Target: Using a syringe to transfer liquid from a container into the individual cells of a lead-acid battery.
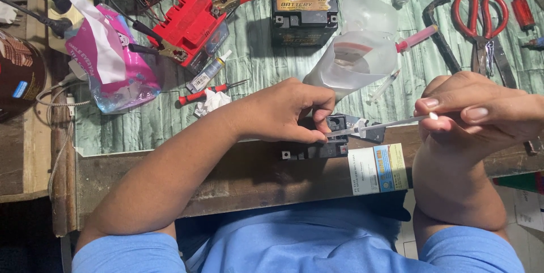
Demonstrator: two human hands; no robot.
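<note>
A small black battery (331,137) stands at the bench's front edge, mostly covered by my left hand (286,111), which grips its top. My right hand (470,111) holds a thin clear syringe (391,123) by its plunger end. The syringe lies level, its tip pointing left at the top of the battery beside my left fingers. A cut clear plastic jug (357,58) lies on its side just behind the battery.
A red battery (190,24) with clamps, a second black battery (304,15), a pink bag (110,60), a red screwdriver (207,92), a pink syringe (416,38) and red-handled scissors (481,18) lie on the green bench. A label (377,168) hangs on the front edge.
</note>
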